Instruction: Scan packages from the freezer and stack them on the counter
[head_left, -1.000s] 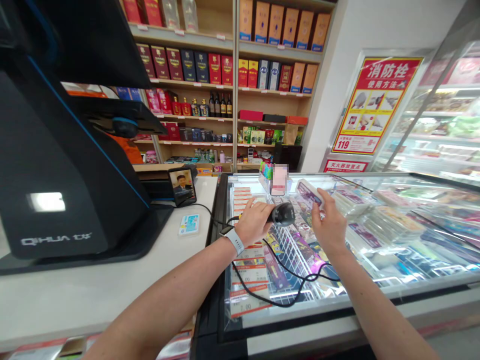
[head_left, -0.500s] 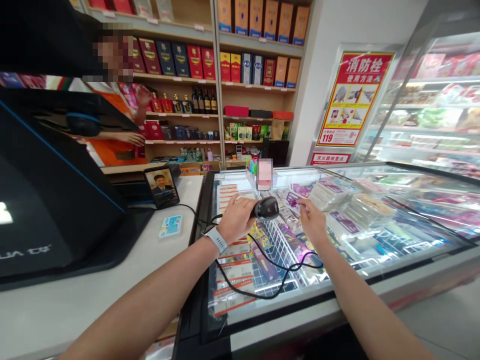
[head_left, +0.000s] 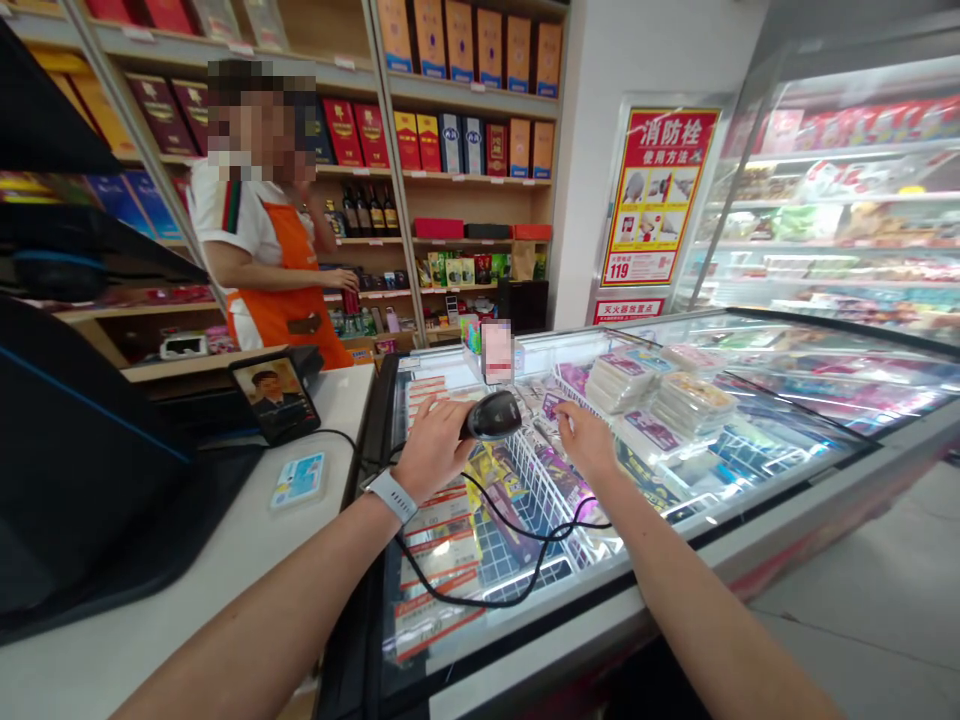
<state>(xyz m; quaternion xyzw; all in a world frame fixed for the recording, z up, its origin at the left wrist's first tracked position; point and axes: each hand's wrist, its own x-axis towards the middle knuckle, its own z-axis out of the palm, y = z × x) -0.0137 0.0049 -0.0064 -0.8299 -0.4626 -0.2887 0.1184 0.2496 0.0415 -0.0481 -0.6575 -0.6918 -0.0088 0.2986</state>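
Observation:
My left hand [head_left: 433, 445], with a light watch band on the wrist, is closed around the handle of a black barcode scanner [head_left: 496, 414]. The scanner's head points right, over the glass-topped freezer [head_left: 705, 553]. Its black cable [head_left: 480, 604] loops across the glass. Just right of the scanner, my right hand [head_left: 591, 443] pinches a small purple-and-white card [head_left: 552, 405] by its edge. Clear-packed flat trays [head_left: 619, 382] are stacked on the glass beyond my right hand, some with similar purple labels.
Left of the freezer, a counter [head_left: 176, 605] carries a black checkout machine [head_left: 75, 440], a phone [head_left: 274, 398] and a blue-and-white pack [head_left: 298, 479]. A person in an orange apron [head_left: 289, 285] stands behind it by the shelves. A small box [head_left: 497, 352] sits at the freezer's far edge.
My view has turned right, so most things appear farther left. The scanner and card stay in my hands. The person behind the counter shows more fully, one hand now at a shelf item.

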